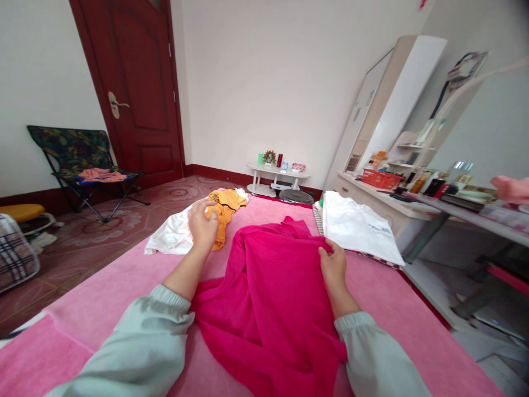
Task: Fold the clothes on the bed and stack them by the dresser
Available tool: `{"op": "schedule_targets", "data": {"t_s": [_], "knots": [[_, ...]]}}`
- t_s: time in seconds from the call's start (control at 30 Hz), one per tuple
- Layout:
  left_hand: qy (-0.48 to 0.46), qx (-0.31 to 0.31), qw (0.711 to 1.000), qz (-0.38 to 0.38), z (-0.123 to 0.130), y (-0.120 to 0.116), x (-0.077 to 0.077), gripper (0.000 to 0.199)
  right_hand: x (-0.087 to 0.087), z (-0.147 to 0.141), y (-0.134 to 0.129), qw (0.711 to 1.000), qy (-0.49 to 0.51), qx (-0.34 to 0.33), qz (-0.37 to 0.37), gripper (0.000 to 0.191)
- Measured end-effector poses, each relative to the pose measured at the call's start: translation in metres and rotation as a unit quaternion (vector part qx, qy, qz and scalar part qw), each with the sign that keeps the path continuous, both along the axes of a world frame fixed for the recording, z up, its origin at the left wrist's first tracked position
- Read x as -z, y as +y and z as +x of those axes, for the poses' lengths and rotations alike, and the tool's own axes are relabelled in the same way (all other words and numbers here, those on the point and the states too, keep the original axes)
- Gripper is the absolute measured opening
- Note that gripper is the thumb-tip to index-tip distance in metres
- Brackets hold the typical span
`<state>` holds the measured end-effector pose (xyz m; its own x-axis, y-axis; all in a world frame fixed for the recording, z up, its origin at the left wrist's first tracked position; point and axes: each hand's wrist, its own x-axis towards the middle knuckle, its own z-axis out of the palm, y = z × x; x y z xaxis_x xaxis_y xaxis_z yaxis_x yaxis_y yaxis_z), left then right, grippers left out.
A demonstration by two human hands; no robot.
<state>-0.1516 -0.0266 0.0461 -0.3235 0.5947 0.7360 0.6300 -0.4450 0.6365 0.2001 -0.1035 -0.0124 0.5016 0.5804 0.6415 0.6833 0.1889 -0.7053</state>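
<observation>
A bright magenta garment [281, 286] lies loosely spread, with folds, on the pink bed cover [111, 286]. My right hand [334, 264] pinches its upper right corner between thumb and fingers. My left hand [204, 223] is raised to the left of the garment, apart from it, with its fingers curved and spread and nothing visible between them. Behind that hand lie an orange garment [225, 207] and a white garment [171, 234]. To the right of my right hand, a folded white shirt [357, 223] rests on top of other folded cloths.
Beyond the bed stands a low white table [279, 172] with a plant and small items. A folding chair [88, 162] holding clothing stands left, near a red door [136, 82]. A dressing table [380, 193] with bottles and a red basket [381, 179] is at right.
</observation>
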Motion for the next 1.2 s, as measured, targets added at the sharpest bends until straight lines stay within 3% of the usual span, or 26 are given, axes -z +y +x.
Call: {"op": "schedule_targets", "data": {"t_s": [0.1,0.17,0.27,0.4,0.6,0.63,0.7,0.8,0.87,0.93,1.0,1.07,1.2], "knots": [[0.145,0.205,0.967,-0.037,0.034,-0.008,-0.004,0.025,-0.017,-0.013,-0.007,0.996,-0.086,-0.012,0.029,0.033],[0.239,0.284,0.926,-0.074,0.051,-0.015,0.001,0.038,-0.023,-0.022,-0.011,0.988,-0.146,-0.046,0.015,0.029],[0.319,0.307,0.885,-0.143,0.062,-0.02,0.013,0.047,-0.021,-0.03,-0.01,0.978,-0.181,-0.091,-0.054,0.036],[0.305,0.318,0.87,-0.221,0.059,-0.019,0.019,0.037,-0.011,-0.026,-0.006,0.965,-0.14,-0.114,-0.192,0.064],[0.173,0.414,0.841,-0.301,0.047,-0.015,0.007,0.034,-0.021,-0.016,-0.008,0.94,-0.164,-0.077,-0.288,0.04],[0.158,0.414,0.842,-0.307,0.042,-0.012,0.005,0.031,-0.023,-0.015,-0.01,0.938,-0.171,-0.071,-0.295,0.035],[0.114,0.359,0.876,-0.301,0.029,-0.005,0.003,0.023,-0.027,-0.015,-0.014,0.932,-0.188,-0.051,-0.306,0.025],[0.008,0.163,0.95,-0.266,0.008,0.01,0.007,0.015,-0.031,-0.02,-0.019,0.932,-0.219,-0.016,-0.289,0.019],[-0.014,0.039,0.97,-0.239,-0.001,0.016,0.012,0.017,-0.035,-0.028,-0.022,0.941,-0.243,-0.017,-0.234,0.018],[0.035,-0.028,0.979,-0.198,-0.002,0.017,0.015,0.028,-0.04,-0.039,-0.024,0.944,-0.276,-0.05,-0.175,0.017],[0.113,-0.019,0.983,-0.145,0.004,0.011,0.016,0.037,-0.042,-0.049,-0.026,0.935,-0.309,-0.095,-0.149,0.018],[0.195,0.053,0.974,-0.105,0.016,0.003,0.013,0.037,-0.04,-0.056,-0.026,0.923,-0.328,-0.122,-0.163,0.025],[0.324,0.209,0.915,-0.116,0.038,-0.01,0.011,0.047,-0.026,-0.055,-0.023,0.915,-0.304,-0.123,-0.237,0.046]]}}
